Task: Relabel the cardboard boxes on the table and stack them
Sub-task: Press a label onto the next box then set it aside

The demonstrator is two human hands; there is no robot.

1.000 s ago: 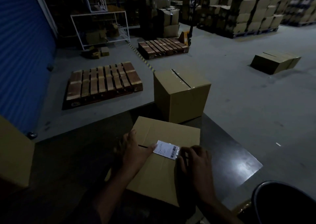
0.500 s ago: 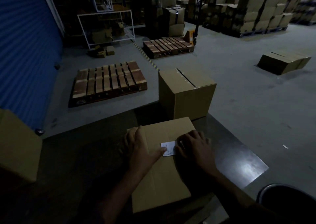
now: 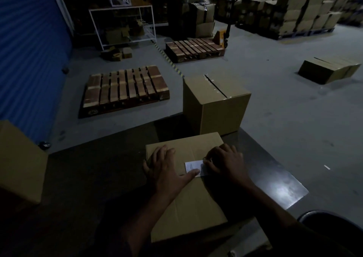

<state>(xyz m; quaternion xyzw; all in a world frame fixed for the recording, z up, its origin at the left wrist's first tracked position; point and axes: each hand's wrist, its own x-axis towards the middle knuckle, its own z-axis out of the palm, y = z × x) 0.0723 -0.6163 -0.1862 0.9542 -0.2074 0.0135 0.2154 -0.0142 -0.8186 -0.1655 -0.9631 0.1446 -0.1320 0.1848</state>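
I see a flat cardboard box (image 3: 188,194) lying on the dark bench (image 3: 94,178), near the middle, with a white label (image 3: 193,166) on its top face. My left hand (image 3: 167,170) lies spread flat on the box, fingers straight, its thumb tip touching the label's near-left corner, so that grip is open. My right hand (image 3: 225,162) rests at the label's right edge with fingers bent down onto it; I cannot tell whether they pinch the label or only press it. Just beyond the flat box stands a taller taped box (image 3: 214,103) at the bench's far edge. Another box (image 3: 19,162) sits at the far left of the bench. On the floor beyond lie two wooden pallets (image 3: 125,87).
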